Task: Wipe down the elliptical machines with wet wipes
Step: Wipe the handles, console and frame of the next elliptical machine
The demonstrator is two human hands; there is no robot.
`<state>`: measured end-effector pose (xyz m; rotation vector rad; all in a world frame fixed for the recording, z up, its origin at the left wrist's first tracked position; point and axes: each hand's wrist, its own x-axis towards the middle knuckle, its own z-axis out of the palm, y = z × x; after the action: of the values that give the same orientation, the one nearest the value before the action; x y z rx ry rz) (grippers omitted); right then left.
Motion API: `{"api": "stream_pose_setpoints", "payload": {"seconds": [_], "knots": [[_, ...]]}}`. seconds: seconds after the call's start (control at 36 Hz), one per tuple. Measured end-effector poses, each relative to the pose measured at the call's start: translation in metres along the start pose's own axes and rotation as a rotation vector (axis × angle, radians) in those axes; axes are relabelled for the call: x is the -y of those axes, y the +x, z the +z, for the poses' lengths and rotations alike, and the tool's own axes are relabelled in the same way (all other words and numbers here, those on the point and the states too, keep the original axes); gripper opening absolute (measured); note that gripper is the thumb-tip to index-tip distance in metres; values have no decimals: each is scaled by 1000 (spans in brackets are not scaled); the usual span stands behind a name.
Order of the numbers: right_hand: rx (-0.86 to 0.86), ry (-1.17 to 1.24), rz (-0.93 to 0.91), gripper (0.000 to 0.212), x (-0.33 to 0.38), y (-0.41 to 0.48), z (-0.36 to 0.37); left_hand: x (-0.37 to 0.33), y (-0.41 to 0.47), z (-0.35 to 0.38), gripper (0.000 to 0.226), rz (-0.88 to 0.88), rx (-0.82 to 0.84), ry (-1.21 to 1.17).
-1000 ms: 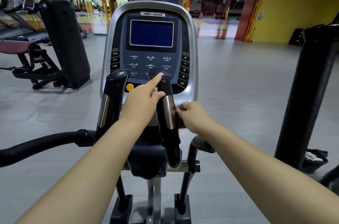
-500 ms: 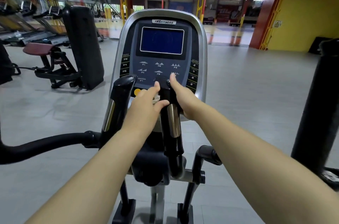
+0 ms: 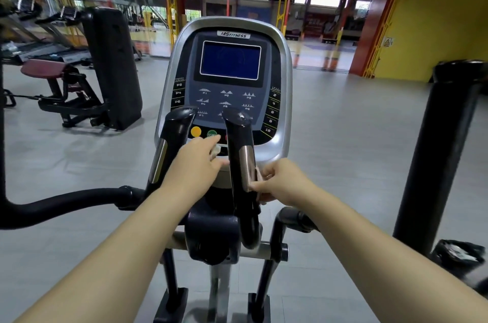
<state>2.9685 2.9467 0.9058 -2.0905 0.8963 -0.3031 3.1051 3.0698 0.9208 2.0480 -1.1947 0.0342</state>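
The elliptical's console (image 3: pixel 280 63) has a blue screen and silver rim, with two black inner handles in front of it. My left hand (image 3: pixel 196 164) reaches between the handles to the console's lower edge, below the yellow and green buttons. It holds a crumpled white wet wipe (image 3: pixel 217 149) between thumb and forefinger. My right hand (image 3: pixel 281 182) is on the right side of the right handle (image 3: pixel 239 137), its fingers curled round the metal sensor strip. The left handle (image 3: pixel 175 132) stands untouched.
A long black moving arm (image 3: pixel 66 203) curves off to the left. A thick black post (image 3: pixel 438 158) stands at the right, with a dark bag (image 3: pixel 456 256) at its foot. A weight machine (image 3: pixel 111 66) and treadmills stand at the back left on the grey floor.
My right hand slid down from the top of the right handle to its metal strip. My left hand dropped from the handle top towards the console's lower edge.
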Motion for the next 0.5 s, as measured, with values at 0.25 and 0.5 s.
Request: {"api": "stream_pose_setpoints", "payload": {"seconds": [0.25, 0.5], "knots": [[-581, -167, -487, 34, 62, -10, -1, 19, -2, -32, 16, -33, -196, 98], [-362, -1028, -676, 31, 104, 44, 3, 37, 4, -41, 56, -101, -173, 106]]}}
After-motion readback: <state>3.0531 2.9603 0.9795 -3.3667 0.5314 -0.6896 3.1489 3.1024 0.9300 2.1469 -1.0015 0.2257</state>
